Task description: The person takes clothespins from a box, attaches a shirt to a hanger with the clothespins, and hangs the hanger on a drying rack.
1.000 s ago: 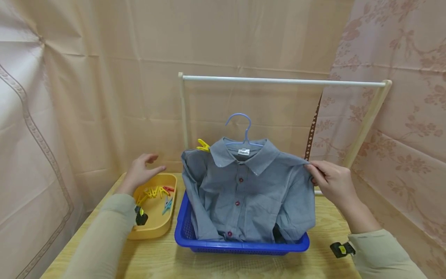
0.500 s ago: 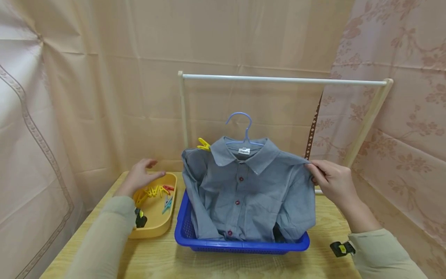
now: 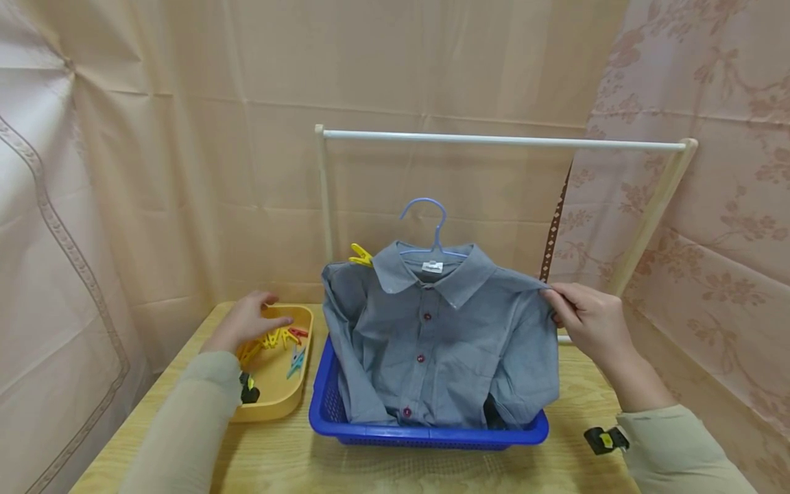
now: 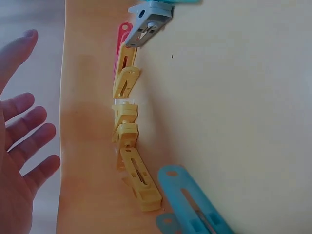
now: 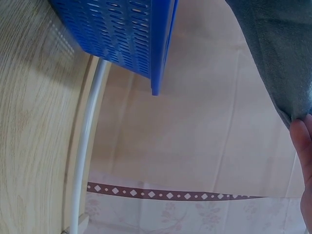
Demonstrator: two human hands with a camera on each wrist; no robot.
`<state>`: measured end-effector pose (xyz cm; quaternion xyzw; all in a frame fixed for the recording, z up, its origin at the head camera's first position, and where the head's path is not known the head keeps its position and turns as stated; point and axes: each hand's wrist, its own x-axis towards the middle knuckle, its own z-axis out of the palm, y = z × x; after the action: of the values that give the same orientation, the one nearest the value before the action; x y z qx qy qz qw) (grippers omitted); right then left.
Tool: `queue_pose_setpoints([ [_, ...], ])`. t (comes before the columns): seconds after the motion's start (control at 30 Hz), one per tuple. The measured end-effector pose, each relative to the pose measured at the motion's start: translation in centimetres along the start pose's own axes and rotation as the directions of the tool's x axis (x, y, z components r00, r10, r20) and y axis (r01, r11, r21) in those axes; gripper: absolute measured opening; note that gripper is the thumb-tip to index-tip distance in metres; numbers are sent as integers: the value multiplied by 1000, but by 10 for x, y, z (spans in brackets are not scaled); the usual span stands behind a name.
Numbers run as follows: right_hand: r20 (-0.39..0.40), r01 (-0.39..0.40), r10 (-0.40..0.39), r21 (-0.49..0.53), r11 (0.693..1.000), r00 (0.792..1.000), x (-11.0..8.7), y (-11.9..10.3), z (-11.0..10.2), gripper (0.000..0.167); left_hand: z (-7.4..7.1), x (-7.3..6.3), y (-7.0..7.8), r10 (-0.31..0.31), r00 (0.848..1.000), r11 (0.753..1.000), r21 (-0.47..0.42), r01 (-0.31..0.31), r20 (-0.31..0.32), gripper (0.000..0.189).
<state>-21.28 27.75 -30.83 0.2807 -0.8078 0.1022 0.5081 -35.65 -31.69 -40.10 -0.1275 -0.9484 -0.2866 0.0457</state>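
My right hand (image 3: 592,322) pinches the shoulder of a grey button-up shirt (image 3: 426,336) between thumb and fingers. The shirt is on a light blue hanger (image 3: 439,230), its lower part down in a blue basket (image 3: 432,436). A yellow clothespin (image 3: 361,256) grips the shirt's other shoulder. Over the far left side of a yellow tray (image 3: 280,408) hovers my left hand (image 3: 245,322), fingers spread and holding nothing. Inside the tray lie several yellow clothespins (image 4: 141,180), a red one and blue ones. In the right wrist view, fingertips (image 5: 301,139) pinch the cloth's edge.
Behind the basket stands a rack with a white top bar (image 3: 494,140) and pale wooden posts (image 3: 654,213). All of it rests on a wood-grain table (image 3: 265,460). Curtains (image 3: 247,171) hang around the back and sides.
My left hand has lowered slightly toward the clothespins in the tray. The right hand and the shirt have stayed in place.
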Motion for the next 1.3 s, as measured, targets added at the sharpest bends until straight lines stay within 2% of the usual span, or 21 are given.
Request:
queue_pose_setpoints([
  [0.33, -2, -2, 2, 2, 1000, 1000, 0, 1, 0, 8, 5, 0, -5, -27, 997, 998, 52, 23, 69, 82],
  [0.57, 2, -10, 10, 2, 1000, 1000, 0, 0, 0, 12, 7, -1, -2, -79, 985, 997, 32, 75, 151, 78],
  [0.73, -1, -7, 7, 3, 1000, 1000, 0, 0, 0, 13, 7, -1, -1, -77, 982, 997, 36, 71, 174, 73],
  [0.97, -2, -8, 8, -3, 1000, 1000, 0, 1, 0, 11, 9, 0, -6, -7, 978, 998, 59, -5, 210, 63],
  [1.07, 1, -13, 13, -10, 1000, 1000, -1, 1, 0, 11, 10, -1, -7, -1, 977, 997, 82, -17, 211, 57],
  [1.3, 3, -9, 9, -8, 1000, 1000, -1, 1, -1, 10, 9, -4, -5, -41, 971, 992, 125, 11, 235, 44],
])
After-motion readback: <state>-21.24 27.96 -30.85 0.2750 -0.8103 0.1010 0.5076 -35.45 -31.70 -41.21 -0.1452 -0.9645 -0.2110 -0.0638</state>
